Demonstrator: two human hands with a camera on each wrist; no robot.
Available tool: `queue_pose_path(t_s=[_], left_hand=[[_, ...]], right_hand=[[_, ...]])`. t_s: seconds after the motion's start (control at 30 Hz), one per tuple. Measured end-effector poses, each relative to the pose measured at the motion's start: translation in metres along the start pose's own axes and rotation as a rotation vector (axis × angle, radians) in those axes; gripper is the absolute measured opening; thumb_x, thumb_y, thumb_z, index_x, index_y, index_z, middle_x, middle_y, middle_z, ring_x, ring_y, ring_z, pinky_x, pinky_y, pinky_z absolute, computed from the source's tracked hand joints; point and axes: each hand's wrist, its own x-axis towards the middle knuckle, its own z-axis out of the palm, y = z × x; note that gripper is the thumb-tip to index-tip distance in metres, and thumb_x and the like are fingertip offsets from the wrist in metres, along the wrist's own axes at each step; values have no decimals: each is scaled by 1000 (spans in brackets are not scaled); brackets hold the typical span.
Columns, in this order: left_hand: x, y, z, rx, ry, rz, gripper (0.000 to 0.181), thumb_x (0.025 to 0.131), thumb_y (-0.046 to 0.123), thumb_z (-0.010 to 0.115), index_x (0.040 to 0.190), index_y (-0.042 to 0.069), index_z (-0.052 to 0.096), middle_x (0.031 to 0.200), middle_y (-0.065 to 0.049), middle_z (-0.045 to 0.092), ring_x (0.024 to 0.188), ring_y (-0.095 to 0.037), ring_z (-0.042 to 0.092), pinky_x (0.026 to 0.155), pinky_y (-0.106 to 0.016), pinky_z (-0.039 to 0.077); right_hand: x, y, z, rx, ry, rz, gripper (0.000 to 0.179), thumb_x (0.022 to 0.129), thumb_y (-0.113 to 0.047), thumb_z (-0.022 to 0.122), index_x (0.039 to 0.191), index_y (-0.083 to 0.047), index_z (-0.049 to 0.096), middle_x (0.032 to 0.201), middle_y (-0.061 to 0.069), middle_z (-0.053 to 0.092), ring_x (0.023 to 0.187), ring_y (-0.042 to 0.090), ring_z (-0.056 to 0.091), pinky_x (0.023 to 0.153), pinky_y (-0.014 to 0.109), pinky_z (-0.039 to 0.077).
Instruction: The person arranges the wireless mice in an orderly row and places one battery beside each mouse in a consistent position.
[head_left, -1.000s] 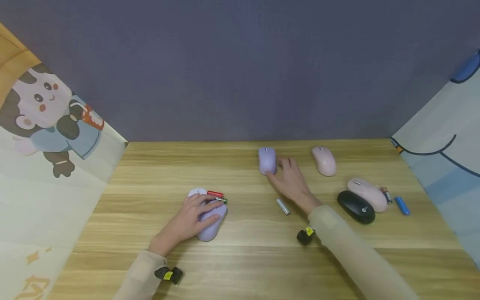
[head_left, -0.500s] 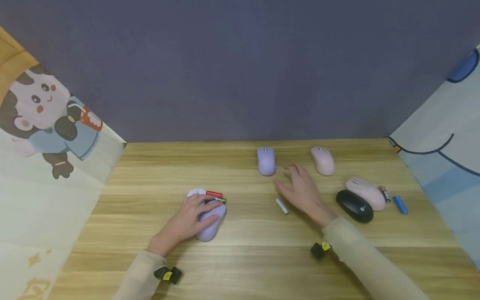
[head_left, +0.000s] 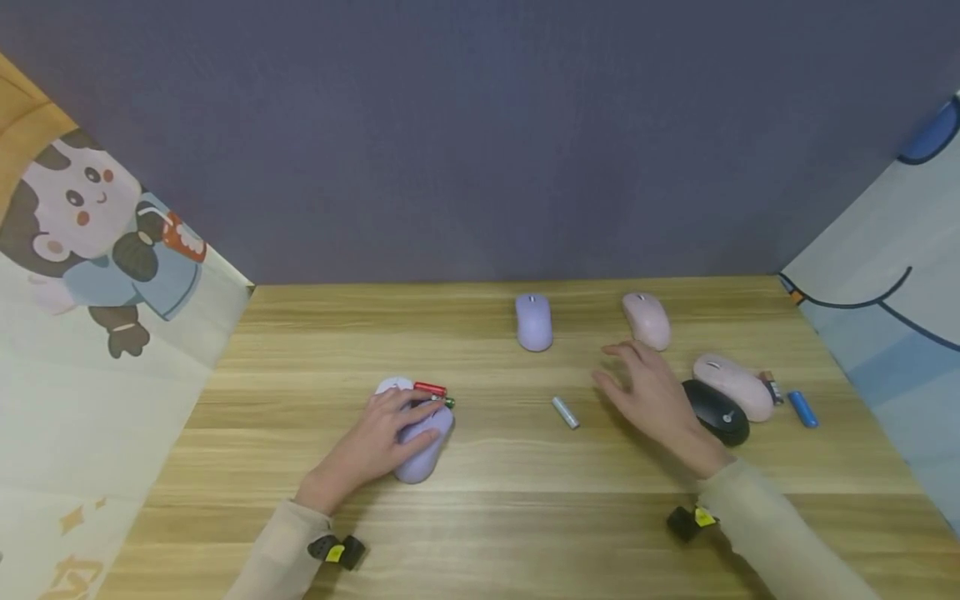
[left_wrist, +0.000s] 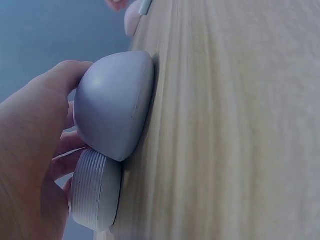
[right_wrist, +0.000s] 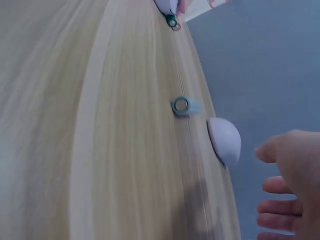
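Note:
My left hand (head_left: 382, 437) rests over a purple mouse (head_left: 425, 452) and a white mouse (head_left: 392, 384) lying side by side. Its thumb lies across the purple one, and the other fingers reach over the front of both. By these fingertips are a red battery (head_left: 430, 388) and a green battery (head_left: 449, 402), the latter partly covered. In the left wrist view, ridges show on the side of the white mouse (left_wrist: 92, 192). My right hand (head_left: 652, 400), its fingers spread and holding nothing, hovers beside a black mouse (head_left: 718, 414), just below a pink mouse (head_left: 647, 320).
Another purple mouse (head_left: 534, 322) sits near the back of the wooden table (head_left: 480, 542). A silver battery (head_left: 566, 412) lies between the hands. At the right, a second pink mouse (head_left: 735, 387) touches the black one, with a dark battery (head_left: 772, 388) and blue battery (head_left: 803, 409) alongside.
My right hand has left the rear purple mouse and moved right and toward me, to beside the black mouse. The rear purple mouse stays in place, and the left hand has kept still.

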Motion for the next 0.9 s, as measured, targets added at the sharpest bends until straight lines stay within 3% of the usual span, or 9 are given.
queue_pose_path(t_s=[0.3, 0.67, 0.9], left_hand=[[0, 2, -1, -6, -20, -51, 52, 96, 39, 71, 140, 13, 65, 140, -12, 63, 133, -38, 54, 118, -67, 31], [0, 1, 1, -22, 13, -18, 48, 99, 34, 69, 141, 12, 64, 142, -9, 62, 132, -36, 55, 115, -66, 35], [-1, -1, 2, -34, 71, -1, 39, 98, 28, 70, 134, 11, 69, 136, -7, 67, 128, -33, 58, 112, -62, 40]], right_hand=[[-22, 22, -19, -34, 29, -18, 37, 97, -25, 73, 125, -2, 66, 126, 21, 64, 113, 44, 61, 88, 63, 52], [-39, 51, -33, -82, 195, -127, 37, 81, -7, 85, 113, 5, 70, 111, 24, 69, 105, 44, 63, 91, 59, 50], [-47, 66, -36, -85, 223, -154, 37, 76, 0, 86, 109, 7, 71, 111, 26, 68, 109, 44, 60, 95, 58, 47]])
